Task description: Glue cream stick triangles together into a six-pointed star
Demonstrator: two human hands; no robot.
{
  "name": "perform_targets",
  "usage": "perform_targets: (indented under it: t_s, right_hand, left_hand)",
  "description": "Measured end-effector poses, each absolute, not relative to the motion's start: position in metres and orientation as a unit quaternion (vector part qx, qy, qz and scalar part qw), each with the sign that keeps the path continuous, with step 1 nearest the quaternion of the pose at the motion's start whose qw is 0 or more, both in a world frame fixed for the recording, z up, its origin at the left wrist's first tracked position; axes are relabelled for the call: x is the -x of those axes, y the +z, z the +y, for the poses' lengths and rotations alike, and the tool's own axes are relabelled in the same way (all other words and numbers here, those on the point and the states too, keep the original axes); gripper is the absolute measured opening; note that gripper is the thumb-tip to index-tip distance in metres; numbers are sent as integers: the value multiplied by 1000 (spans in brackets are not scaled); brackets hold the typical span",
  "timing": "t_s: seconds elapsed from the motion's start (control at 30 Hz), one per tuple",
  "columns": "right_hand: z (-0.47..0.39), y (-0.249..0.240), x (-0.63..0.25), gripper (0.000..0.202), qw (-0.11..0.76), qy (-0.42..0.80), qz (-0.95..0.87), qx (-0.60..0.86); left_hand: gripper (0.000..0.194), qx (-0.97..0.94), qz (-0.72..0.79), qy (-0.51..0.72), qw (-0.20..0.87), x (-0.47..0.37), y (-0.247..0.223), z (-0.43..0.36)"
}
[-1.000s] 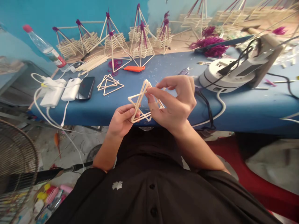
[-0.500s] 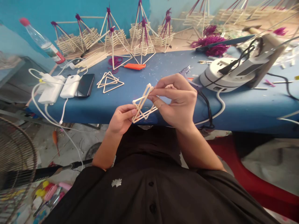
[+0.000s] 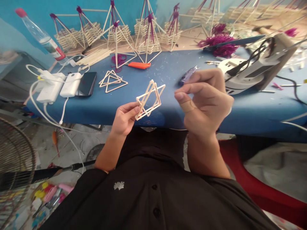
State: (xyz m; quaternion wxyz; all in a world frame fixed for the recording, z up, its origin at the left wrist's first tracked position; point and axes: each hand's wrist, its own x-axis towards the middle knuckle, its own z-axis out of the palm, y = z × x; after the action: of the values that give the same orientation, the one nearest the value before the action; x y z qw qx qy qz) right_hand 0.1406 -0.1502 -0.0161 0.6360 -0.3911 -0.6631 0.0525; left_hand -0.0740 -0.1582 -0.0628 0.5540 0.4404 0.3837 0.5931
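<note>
Between the thumb and fingers of my left hand (image 3: 126,117) is a small frame of joined thin wooden sticks (image 3: 157,95), held by its lower left corner above the table's front edge. My right hand (image 3: 202,100) is raised to the right of the frame, apart from it. Its thumb and index finger are pinched together, and anything between them is too small to make out. Just behind those fingertips a purple-grey glue gun or similar tool (image 3: 187,76) lies on the table, partly hidden. Flat stick triangles (image 3: 112,81) lie on the blue table (image 3: 141,76) to the left.
Stick pyramids with purple thread tops (image 3: 150,35) stand along the back. An orange cutter (image 3: 139,65), a phone (image 3: 89,83), white chargers (image 3: 50,88) and a bottle (image 3: 49,43) are on the table. Purple thread (image 3: 220,44) and a white round power unit (image 3: 236,68) are on the right.
My right hand has let go of the stick frame and moved right, away from it. The frame stays in my left hand, its right side now uncovered.
</note>
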Motion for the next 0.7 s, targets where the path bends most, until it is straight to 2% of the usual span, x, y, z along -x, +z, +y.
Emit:
perform_targets:
  t_s: [0.1,0.17,0.27,0.33,0.43,0.57,0.7]
  right_hand:
    - [-156,-12,-147,28,638,9,-653,407]
    - [-154,-14,-151,27,628,-23,-649,428]
    - [-142,-25,-158,31,617,-76,-635,458]
    - [-135,-33,-161,32,601,-90,-634,478]
    - [-132,-38,-161,8,578,-42,-655,485]
    - [-142,-33,-150,14,591,19,-674,444]
    - [-150,-27,-138,12,565,16,-701,435]
  left_hand:
    - [24,-503,405,626,437,72,-64,-162]
    - [12,-604,436,626,230,72,-63,-166]
    - [23,-707,422,550,-138,72,-63,-168]
    - [33,-722,390,514,-250,72,-65,-168]
    - [42,-733,368,492,-294,72,-72,-167]
    - [43,-745,378,477,-272,71,-81,-167]
    - [45,-755,344,455,-323,67,-78,-169]
